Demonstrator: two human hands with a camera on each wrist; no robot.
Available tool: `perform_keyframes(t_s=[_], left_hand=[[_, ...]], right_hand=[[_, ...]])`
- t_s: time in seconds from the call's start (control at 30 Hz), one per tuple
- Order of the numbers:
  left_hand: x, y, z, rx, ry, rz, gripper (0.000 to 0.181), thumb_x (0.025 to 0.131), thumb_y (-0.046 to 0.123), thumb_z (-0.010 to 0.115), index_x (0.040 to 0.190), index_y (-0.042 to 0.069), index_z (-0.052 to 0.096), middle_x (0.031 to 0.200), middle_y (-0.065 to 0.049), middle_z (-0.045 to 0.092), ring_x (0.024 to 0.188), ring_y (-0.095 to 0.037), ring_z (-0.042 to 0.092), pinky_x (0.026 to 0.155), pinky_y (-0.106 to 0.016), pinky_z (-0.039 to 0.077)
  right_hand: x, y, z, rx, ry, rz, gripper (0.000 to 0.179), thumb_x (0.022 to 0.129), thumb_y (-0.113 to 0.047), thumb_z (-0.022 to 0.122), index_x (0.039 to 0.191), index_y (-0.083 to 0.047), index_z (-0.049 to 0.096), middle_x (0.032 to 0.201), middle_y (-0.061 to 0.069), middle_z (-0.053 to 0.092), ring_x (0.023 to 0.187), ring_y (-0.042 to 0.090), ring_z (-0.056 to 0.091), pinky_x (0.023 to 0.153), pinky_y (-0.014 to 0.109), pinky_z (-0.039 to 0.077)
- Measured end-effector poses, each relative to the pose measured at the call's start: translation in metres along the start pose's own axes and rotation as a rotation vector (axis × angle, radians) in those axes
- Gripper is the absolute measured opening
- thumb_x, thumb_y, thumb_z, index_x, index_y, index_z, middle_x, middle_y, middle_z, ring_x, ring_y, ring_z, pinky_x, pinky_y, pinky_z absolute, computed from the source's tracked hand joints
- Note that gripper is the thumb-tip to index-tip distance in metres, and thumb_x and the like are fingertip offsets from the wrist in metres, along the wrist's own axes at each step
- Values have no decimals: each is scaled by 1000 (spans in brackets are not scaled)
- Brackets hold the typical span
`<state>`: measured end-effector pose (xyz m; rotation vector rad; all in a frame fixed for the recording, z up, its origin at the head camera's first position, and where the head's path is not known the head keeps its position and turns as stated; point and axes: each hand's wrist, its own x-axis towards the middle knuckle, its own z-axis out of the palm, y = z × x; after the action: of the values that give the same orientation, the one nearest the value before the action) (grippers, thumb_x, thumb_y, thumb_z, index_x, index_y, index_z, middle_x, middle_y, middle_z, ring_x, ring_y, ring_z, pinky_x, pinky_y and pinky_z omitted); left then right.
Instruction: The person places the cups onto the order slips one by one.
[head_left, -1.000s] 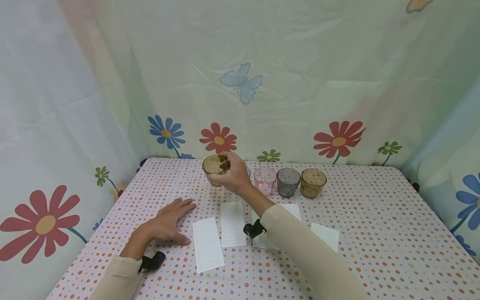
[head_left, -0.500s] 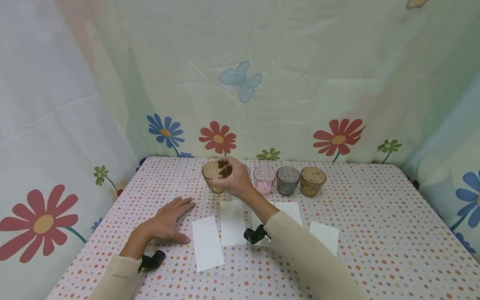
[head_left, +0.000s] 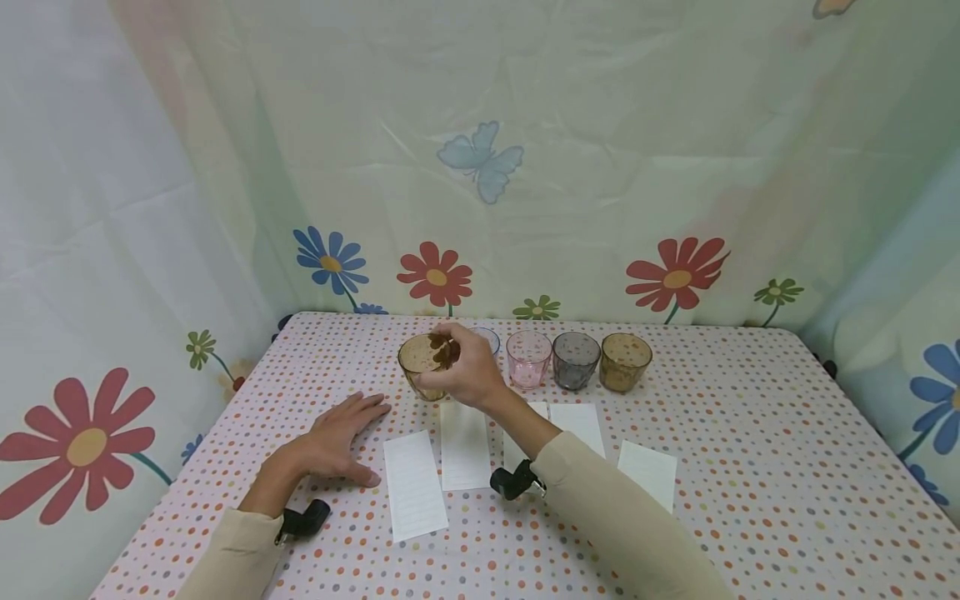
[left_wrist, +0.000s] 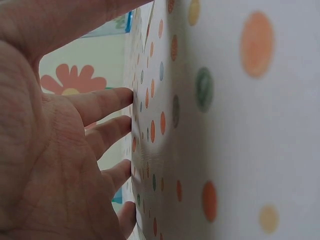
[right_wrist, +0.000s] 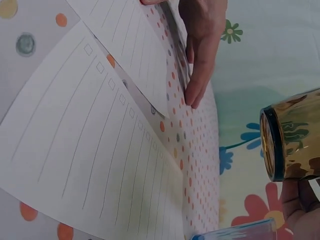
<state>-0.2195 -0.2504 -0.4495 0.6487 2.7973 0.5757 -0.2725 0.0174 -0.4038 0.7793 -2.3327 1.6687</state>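
My right hand grips an amber glass by its side, thumb toward me and fingers on the far side. In the right wrist view the glass's base hangs above the tabletop. Left of the paper slips, my left hand rests on the table with spread fingers, its fingertips touching the cloth. Behind my right hand is a clear glass with a blue rim, partly hidden. A pink glass, a grey glass and a second amber glass continue that row.
Several white ruled slips lie before the glasses, among them a left slip, a slip under the held glass's side and a right slip. The dotted tablecloth covers the table. A flowered curtain hangs behind.
My right hand has brought the amber glass down and nearer to me, slightly leftward, uncovering more of the blue-rimmed glass. My left hand has stayed where it was.
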Motion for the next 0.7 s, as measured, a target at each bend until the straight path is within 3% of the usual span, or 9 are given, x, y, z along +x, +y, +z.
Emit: perform_keyframes(t_s=[0.7], left_hand=[[-2, -3, -1, -20, 27, 34, 110, 62, 51, 88, 155, 12, 42, 164, -12, 30, 152, -46, 16, 110, -78, 16]], right_hand=[[-14, -7, 7, 26, -110, 5, 62, 69, -18, 86, 124, -5, 63, 105, 11, 64, 89, 29, 59, 72, 30, 52]])
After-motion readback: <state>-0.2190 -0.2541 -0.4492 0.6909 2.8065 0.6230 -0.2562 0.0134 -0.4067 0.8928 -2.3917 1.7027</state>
